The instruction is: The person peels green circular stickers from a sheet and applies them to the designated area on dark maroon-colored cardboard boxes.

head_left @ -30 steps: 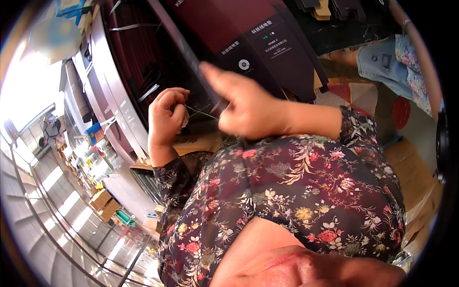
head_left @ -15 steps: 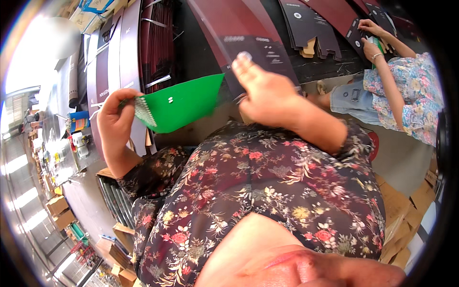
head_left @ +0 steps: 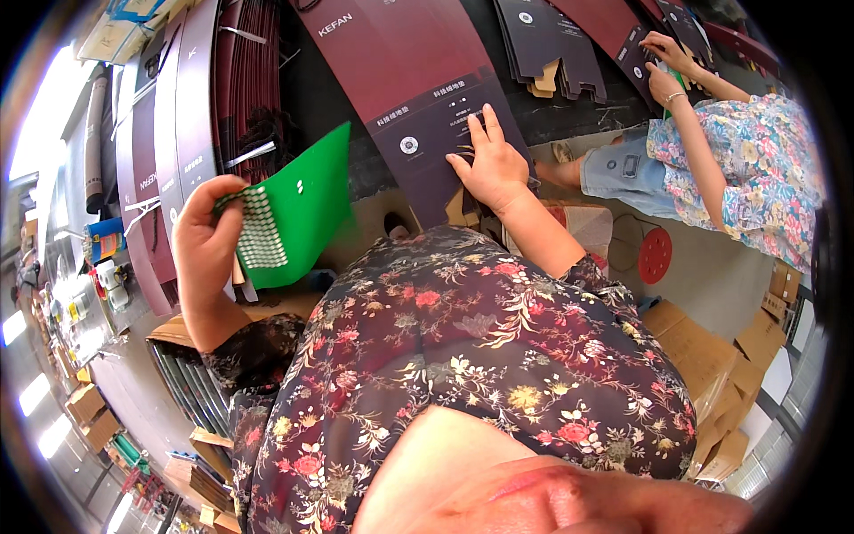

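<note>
Right hand [head_left: 494,167] now beside the panel's [head_left: 422,178] round mark [head_left: 409,145], green sheet [head_left: 307,214] seemingly steeper.

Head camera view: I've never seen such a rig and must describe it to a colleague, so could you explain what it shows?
There is no machine here, just a person's two bare hands. A wide fisheye camera worn on the head looks down, so straight edges bend. The left hand pinches a green sheet bearing rows of small white dots. The right hand rests open on a flat maroon-and-dark carton, which lies on a black table. To its left is a strapped bundle of dark red pieces. At the right, a co-worker has both hands at a similar carton.
</note>
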The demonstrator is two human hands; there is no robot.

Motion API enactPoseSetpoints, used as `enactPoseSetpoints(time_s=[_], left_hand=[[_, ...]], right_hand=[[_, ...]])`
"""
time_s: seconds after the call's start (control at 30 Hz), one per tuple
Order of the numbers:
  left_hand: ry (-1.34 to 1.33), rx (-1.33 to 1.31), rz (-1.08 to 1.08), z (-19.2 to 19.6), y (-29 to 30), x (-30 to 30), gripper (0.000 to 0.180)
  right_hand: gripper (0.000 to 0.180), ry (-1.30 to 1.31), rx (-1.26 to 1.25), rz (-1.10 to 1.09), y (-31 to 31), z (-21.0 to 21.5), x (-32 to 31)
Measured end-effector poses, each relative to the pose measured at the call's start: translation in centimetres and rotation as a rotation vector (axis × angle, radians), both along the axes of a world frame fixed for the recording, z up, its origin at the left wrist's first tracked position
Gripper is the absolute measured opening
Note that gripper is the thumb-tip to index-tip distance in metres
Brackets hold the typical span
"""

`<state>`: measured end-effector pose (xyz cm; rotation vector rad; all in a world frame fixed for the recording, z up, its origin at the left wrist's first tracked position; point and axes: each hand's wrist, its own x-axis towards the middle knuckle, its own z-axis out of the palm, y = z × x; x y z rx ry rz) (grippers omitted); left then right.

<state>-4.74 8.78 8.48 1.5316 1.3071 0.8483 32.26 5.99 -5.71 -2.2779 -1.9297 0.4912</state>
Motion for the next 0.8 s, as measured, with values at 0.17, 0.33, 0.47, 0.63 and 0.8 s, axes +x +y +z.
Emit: enactPoseSetpoints(time_s=[0.17, 0.33, 0.47, 0.63, 0.8], left_hand=[[-0.191, -0.093, 0.078, -1.4, 0.4, 4.7, 0.024], [-0.729, -0.367, 0.083, -4.3, 0.4, 8.1, 0.027], [-0.897, -0.531, 0.03, -4.4, 0.0, 9.7, 0.034], [-0.913, -0.581, 0.011, -3.9, 0.2, 9.3, 0.04], [-0.826, -0.69, -0.048, -4.2, 1.2, 9.0, 0.036]], right_hand=[[0.064, 0.212, 0.196, 0.011, -0.8, 0.2, 0.6], [0.042, 0.787, 0.488, 0.372, 1.1, 8.4, -2.0], [0.042, 0.952, 0.32, 0.548, 3.2, 10.7, -3.3], [0.04, 1.028, 0.046, 0.55, 5.2, 10.3, -3.6], [0.045, 1.082, -0.138, 0.508, 5.9, 10.4, -3.6]])
